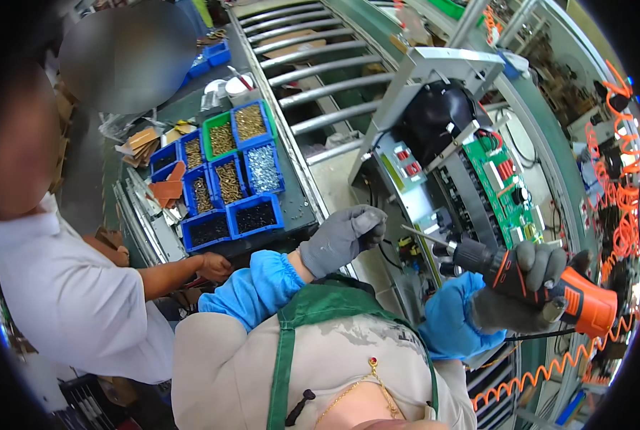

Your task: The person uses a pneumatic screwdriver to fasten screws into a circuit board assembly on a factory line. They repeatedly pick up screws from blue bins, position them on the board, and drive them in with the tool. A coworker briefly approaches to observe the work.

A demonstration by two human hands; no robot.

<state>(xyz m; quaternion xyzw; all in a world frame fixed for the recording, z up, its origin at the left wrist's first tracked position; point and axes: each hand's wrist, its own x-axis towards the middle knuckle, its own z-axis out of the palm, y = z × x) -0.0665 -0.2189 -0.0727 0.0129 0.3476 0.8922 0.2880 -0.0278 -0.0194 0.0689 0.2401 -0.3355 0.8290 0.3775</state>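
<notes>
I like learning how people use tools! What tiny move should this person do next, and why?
Perhaps bring the grey-gloved left hand to the thin metal bit of the orange-and-black power screwdriver. The dark-gloved right hand grips the tool, the bit points toward the left hand's curled fingers, and a gap lies between. I can't tell whether those fingers pinch anything.

the head view faces steeply downward (a wide fisheye, so edges bend) from close above the green apron (325, 302).
</notes>
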